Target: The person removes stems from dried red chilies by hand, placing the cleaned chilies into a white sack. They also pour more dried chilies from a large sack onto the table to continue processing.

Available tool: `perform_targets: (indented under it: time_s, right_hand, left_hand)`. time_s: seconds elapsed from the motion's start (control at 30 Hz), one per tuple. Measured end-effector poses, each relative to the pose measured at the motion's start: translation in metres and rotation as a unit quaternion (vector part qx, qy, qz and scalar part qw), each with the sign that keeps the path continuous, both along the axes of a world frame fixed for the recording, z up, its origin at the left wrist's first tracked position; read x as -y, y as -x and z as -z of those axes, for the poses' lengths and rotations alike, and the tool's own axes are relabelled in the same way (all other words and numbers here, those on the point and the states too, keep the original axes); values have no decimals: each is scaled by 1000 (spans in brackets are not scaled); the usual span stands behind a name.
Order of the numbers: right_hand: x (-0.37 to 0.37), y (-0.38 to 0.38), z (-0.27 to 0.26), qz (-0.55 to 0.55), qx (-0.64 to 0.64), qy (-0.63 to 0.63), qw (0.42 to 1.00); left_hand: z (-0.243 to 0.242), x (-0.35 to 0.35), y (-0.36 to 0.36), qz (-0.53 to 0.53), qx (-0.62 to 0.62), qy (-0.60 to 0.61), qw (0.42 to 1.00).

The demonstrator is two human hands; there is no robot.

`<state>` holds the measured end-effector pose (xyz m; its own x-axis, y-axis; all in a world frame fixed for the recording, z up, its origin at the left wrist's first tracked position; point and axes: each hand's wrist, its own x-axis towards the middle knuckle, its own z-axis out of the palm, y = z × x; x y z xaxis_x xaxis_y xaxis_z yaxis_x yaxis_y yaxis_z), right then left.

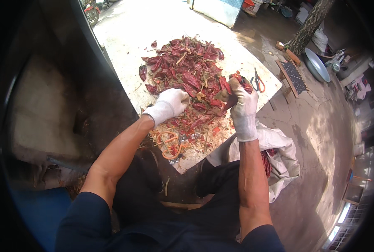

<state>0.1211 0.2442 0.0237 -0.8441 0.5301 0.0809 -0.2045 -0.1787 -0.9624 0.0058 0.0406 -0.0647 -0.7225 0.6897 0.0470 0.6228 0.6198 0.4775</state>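
A heap of dried red chili peppers [187, 72] with stems and bits of stalk lies on a white board [124, 63] before me. My right hand [244, 100], in a whitish knit glove, is raised at the heap's right side and grips several dried chili peppers [225, 85]. My left hand [173, 102], gloved alike, is at the near left edge of the heap with its fingers curled; whether anything is between them is hidden. Orange-handled scissors [168, 140] rest among scraps at the board's near corner. A second pair of scissors [257, 82] lies just beyond my right hand.
A white woven sack [281, 148] holding red peppers stands by my right leg. Right of the board are a low stool with a woven seat [291, 75], a large metal basin [317, 64] and a tree trunk [313, 26]. A wheeled vehicle [92, 14] is at the far left.
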Motion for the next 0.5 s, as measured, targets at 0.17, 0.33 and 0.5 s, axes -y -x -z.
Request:
perform_targets:
  time_s: [0.17,0.33,0.5]
  right_hand:
    - [2,-2,-8,-11,47,-45,998]
    - [-4,-3,-5,-12,24,-37,999]
    - [-14,-2,0,-9,6,-65,998]
  left_hand:
    - [35,-40,-39,81,-12,77,994]
    - [51,-49,-43,61,-5,101,993]
    - [16,-28,-7,-50,-11,47,998]
